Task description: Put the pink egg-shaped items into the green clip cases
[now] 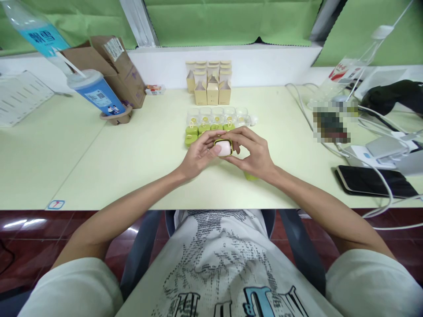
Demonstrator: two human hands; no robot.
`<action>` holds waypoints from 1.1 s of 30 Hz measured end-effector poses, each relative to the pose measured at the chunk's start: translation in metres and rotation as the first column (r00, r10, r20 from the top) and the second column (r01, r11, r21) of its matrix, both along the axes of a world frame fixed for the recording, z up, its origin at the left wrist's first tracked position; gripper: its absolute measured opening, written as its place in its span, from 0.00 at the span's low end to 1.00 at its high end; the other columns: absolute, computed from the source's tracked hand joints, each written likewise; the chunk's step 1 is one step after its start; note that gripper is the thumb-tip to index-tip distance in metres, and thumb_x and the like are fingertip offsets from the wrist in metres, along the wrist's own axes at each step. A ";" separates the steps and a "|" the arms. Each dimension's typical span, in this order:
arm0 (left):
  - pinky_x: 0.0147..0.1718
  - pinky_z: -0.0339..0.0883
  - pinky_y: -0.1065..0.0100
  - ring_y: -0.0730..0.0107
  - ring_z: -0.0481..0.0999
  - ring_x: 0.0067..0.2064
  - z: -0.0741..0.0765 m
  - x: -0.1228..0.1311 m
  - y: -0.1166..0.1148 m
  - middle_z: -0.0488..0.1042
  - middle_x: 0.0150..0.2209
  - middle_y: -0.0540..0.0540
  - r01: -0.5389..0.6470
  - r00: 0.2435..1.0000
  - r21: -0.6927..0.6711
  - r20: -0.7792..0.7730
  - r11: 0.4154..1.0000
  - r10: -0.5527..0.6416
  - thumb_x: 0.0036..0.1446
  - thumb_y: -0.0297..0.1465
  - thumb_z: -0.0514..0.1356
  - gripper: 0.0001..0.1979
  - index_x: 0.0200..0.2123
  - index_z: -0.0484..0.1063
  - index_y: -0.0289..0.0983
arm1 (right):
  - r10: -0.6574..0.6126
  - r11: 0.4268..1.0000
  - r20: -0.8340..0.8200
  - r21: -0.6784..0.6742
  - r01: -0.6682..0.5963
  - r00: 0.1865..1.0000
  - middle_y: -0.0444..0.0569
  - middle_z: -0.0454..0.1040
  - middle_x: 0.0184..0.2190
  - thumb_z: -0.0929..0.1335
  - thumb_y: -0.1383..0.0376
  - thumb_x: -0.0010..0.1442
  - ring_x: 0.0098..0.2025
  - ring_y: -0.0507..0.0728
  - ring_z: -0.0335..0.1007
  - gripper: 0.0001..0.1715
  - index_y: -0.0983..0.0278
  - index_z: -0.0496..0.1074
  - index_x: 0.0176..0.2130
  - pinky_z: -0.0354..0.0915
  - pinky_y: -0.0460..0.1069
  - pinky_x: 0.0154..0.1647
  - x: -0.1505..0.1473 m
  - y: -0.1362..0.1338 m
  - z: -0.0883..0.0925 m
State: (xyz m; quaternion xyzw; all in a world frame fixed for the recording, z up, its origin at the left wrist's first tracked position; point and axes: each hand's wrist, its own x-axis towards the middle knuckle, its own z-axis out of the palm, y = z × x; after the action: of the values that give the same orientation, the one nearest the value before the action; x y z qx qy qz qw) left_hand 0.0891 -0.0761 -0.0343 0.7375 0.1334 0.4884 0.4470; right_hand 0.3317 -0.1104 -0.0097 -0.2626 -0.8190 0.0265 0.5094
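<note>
Between my two hands is a small green case with a pale pink piece [224, 148] inside it, its opening facing me. My left hand [201, 154] holds the case from the left, with the thumb on the pink piece. Fingers of my right hand [253, 152] curl round its right and upper edges. Just behind my hands stand several green cases [204, 128], partly covered by my fingers. Behind those is a row of clear plastic containers [217, 117] with yellow marks. Part of another green item [250, 176] shows below my right hand.
Several small cardboard boxes [212, 91], some open, stand by the wall. At left are a blue cup [99, 94], a brown carton [124, 75] and a tilted bottle [39, 35]. At right lie a phone [376, 181], white cables and a power strip [370, 156].
</note>
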 end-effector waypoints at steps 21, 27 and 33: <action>0.43 0.89 0.67 0.67 0.88 0.50 0.004 0.004 -0.005 0.83 0.55 0.42 -0.106 0.994 -0.161 0.003 0.981 0.107 0.73 0.42 0.75 0.29 0.70 0.72 0.43 | -0.200 0.936 -0.048 -0.304 0.176 0.979 0.54 0.80 0.59 0.84 0.39 0.64 0.55 0.66 0.86 0.50 0.51 0.80 0.76 0.89 0.64 0.57 0.102 0.061 0.017; 0.39 0.87 0.70 0.70 0.87 0.46 0.005 0.006 -0.008 0.82 0.52 0.44 -0.137 0.991 -0.169 -0.021 0.976 0.135 0.73 0.36 0.73 0.26 0.69 0.73 0.42 | -0.246 0.893 0.280 -0.306 0.329 0.928 0.60 0.89 0.54 0.79 0.57 0.63 0.50 0.70 0.85 0.30 0.61 0.86 0.62 0.85 0.64 0.45 0.101 0.068 0.005; 0.37 0.86 0.71 0.70 0.87 0.45 0.007 0.006 -0.011 0.82 0.51 0.45 -0.151 0.988 -0.169 -0.069 0.974 0.141 0.73 0.34 0.72 0.24 0.68 0.74 0.43 | -0.165 0.916 0.323 -0.301 0.266 0.932 0.64 0.84 0.60 0.74 0.60 0.67 0.55 0.72 0.84 0.29 0.62 0.87 0.65 0.87 0.68 0.51 0.091 0.075 -0.009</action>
State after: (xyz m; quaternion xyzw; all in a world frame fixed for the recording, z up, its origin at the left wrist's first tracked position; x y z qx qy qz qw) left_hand 0.0953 -0.0868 -0.0270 0.6973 0.2419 0.4856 0.4684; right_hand 0.4230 -0.0353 -0.0185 -0.4369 -0.8336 0.0714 0.3302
